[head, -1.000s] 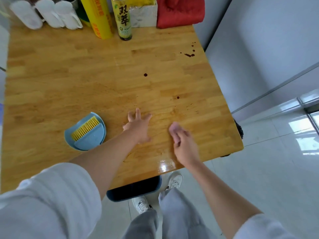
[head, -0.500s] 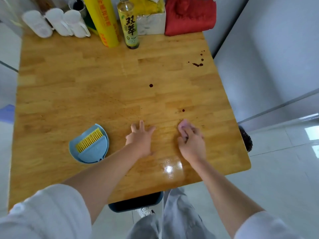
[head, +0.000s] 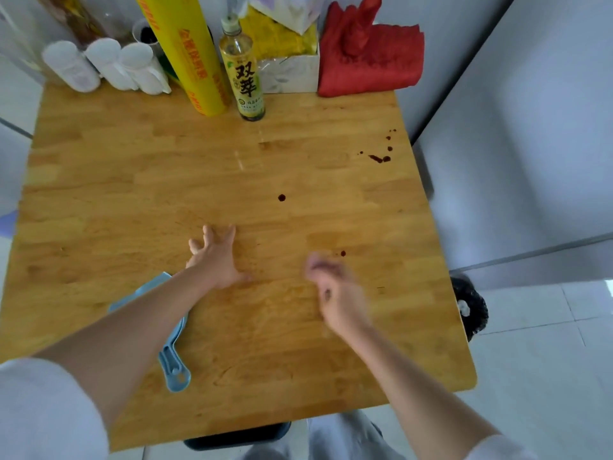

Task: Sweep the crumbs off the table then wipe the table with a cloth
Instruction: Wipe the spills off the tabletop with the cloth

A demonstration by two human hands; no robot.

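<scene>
- At the worktop's [head: 132,180] far edge stand white cups [head: 106,66], a yellow roll [head: 189,54], a bottle [head: 243,74], a box [head: 288,74] and a red cloth [head: 371,58].
- Dark spots [head: 381,158] dot the right side; one [head: 281,197] lies mid-worktop, another [head: 343,253] just beyond the right hand [head: 335,293].
- A blue dustpan [head: 172,353] lies partly under the left forearm.
- The left hand [head: 215,257] rests flat, fingers spread wide.
- The right hand is blurred, fingers curled; whether it holds anything cannot be told.

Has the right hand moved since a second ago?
Yes. The right hand has moved away from the person: its fingers, earlier well short of the dark spot, now lie level with it, just left.
</scene>
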